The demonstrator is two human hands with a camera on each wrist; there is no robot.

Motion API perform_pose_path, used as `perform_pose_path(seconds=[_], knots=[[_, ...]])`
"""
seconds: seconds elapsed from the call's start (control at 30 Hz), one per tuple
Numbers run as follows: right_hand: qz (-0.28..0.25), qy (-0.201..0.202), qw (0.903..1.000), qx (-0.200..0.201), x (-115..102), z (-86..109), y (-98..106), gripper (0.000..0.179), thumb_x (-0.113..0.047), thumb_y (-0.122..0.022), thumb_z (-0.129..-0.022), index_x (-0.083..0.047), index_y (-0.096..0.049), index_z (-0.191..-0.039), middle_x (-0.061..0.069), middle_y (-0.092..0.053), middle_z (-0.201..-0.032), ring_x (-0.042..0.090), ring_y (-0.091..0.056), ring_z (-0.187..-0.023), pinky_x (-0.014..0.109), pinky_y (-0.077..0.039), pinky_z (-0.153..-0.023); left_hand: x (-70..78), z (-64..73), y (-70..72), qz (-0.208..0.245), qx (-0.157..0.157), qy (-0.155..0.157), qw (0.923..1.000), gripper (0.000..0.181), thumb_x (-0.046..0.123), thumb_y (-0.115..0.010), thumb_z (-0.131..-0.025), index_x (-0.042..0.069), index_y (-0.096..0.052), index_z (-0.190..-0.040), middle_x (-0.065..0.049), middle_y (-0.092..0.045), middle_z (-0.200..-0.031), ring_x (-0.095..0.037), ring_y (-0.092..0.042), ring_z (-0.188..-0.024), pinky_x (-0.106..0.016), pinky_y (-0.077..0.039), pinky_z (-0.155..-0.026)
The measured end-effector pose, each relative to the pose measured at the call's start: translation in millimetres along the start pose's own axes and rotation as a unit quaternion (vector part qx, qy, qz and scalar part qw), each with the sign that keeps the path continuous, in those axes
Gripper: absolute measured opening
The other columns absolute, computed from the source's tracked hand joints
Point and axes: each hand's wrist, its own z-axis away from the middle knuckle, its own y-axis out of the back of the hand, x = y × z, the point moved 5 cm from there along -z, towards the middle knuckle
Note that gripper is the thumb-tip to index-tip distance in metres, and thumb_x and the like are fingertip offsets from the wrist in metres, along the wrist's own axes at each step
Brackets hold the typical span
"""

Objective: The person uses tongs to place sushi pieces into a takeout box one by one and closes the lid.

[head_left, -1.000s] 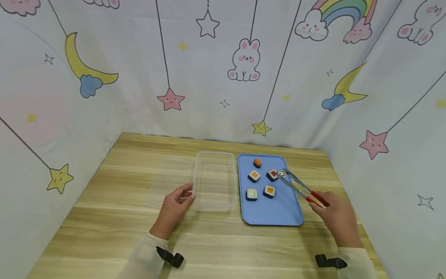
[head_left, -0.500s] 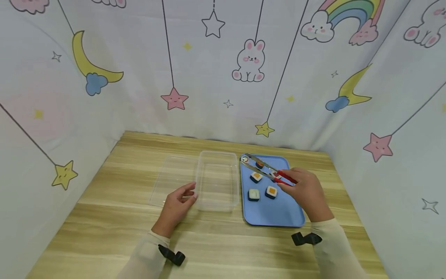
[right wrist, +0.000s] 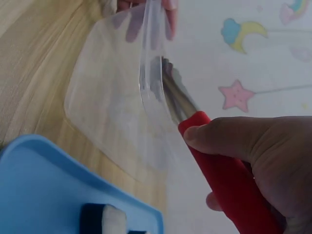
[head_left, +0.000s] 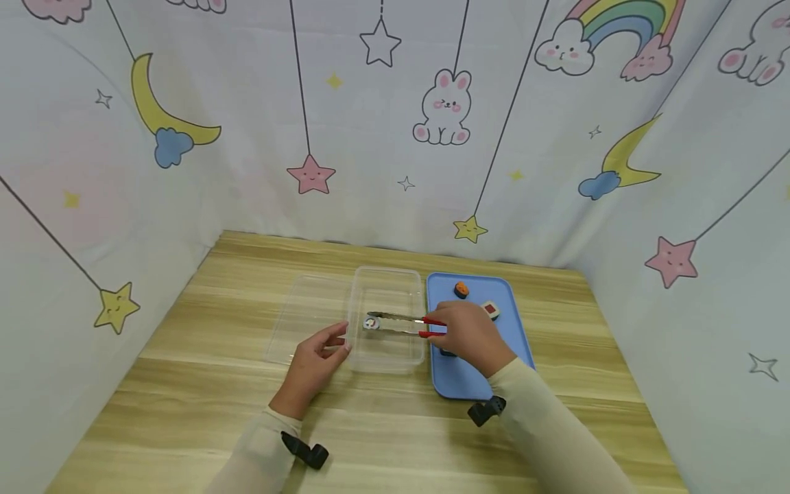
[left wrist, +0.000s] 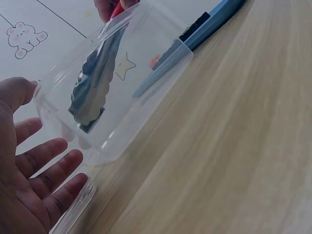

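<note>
My right hand [head_left: 472, 337] grips red-handled metal tongs [head_left: 401, 326], reaching left over the clear plastic box [head_left: 385, 363]. At the tongs' tips is a small sushi roll [head_left: 371, 322], inside the box's outline in the head view; whether it touches the bottom I cannot tell. In the left wrist view the tongs [left wrist: 97, 80] show blurred through the box wall. My left hand [head_left: 315, 363] rests at the box's left side, fingers relaxed, the thumb at its rim [left wrist: 35, 87]. On the blue tray [head_left: 457, 384], an orange-topped sushi [head_left: 461, 290] and a red-centred one [head_left: 490, 310] show; my right hand hides others.
A flat clear lid [head_left: 302, 312] lies left of the box on the wooden table [head_left: 370, 439], partly behind my left hand. A printed curtain [head_left: 370, 206] hangs at the back and both sides.
My right hand has swung left from the tray's right side, carrying the sushi roll in the tongs over the tray and to the box. My left hand has stayed at the box.
</note>
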Motion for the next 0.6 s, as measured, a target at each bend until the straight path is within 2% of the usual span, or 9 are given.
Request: perform_pose_path(seconds=[0.27, 0.6], knots=[[0.022, 0.023, 0.9976, -0.062, -14, -22.4, -7, 0.027, -0.028, -0.088, -0.084, -0.021, -0.082, -0.109, -0.004, -0.073, -0.096, 0.009, -0.064, -0.077, 0.027, -0.051, -0.061, 0.2, 0.5, 0.7, 0.006, 0.001, -0.003, 1.0, 0.047, 0.02, -0.075, -0.098, 0.007, -0.064, -0.142, -0.011, -0.066, -0.139, -0.027, -0.069, -0.112, -0.032, -0.057, -0.09], [0.035, 0.018, 0.9958, -0.083, -22, -29.8, -7, 0.027, -0.028, -0.09, -0.082, -0.019, -0.082, -0.107, -0.004, -0.074, -0.095, 0.011, -0.065, -0.078, 0.027, -0.053, -0.065, 2.3, 0.9, 1.0, 0.007, -0.002, 0.008, 0.9999, 0.047, 0.019, -0.075, -0.098, 0.007, -0.064, -0.142, -0.012, -0.065, -0.139, -0.027, -0.068, -0.114, -0.035, -0.057, -0.092]])
